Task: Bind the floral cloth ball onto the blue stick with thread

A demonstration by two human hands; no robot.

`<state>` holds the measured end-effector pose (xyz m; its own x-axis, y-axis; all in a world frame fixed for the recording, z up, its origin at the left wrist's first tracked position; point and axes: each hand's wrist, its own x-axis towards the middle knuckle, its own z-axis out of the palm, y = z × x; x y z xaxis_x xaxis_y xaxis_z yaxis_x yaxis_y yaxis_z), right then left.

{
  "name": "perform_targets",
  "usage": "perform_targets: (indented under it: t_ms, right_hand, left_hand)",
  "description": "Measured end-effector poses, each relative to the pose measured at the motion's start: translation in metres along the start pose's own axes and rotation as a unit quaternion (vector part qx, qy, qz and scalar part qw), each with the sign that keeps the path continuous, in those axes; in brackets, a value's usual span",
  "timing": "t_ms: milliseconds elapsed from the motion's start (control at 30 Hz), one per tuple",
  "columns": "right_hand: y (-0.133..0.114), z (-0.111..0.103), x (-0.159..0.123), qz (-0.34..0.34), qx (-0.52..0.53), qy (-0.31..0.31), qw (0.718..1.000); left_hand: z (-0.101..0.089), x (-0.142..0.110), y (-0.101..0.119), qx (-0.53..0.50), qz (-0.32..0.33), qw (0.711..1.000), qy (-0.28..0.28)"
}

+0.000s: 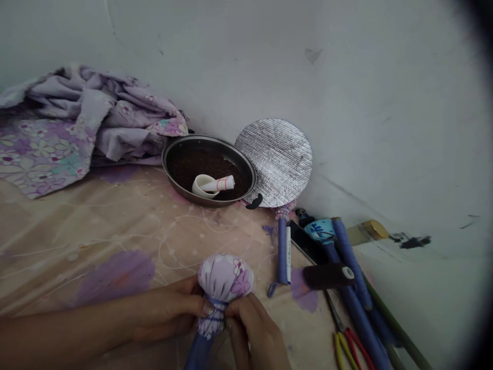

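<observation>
Left hand (pixel 188 303) and right hand (pixel 260 334), each grip clamped at blue-bound neck (pixel 210 327) of floral cloth-headed stick (pixel 225 277); beyond, pan (pixel 185 194) holding white cup (pixel 200 192) beside foil-faced disc (pixel 283 159).

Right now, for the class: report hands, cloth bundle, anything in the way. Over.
Left hand grips cloth bundle; right hand at its blue string. Bundle tops a blue stick. Pan and dark spool sit apart from both hands.
</observation>
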<state>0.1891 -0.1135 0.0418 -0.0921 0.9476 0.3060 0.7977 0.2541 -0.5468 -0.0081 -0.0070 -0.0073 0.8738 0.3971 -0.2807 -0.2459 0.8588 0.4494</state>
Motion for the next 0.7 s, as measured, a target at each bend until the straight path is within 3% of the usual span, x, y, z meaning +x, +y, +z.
perform_targets:
  t_ms: [233, 700]
  right_hand:
    - [0.004, -0.005, -0.001, -0.005, 0.0, -0.019, 1.0]
    - [0.007, 0.012, -0.01, 0.027, 0.063, 0.005, 0.998]
  left_hand:
    - [0.002, 0.0, 0.002, -0.018, -0.008, 1.0, -0.004]
    - [0.0, 0.0, 0.001, -0.027, -0.043, 0.999, -0.012]
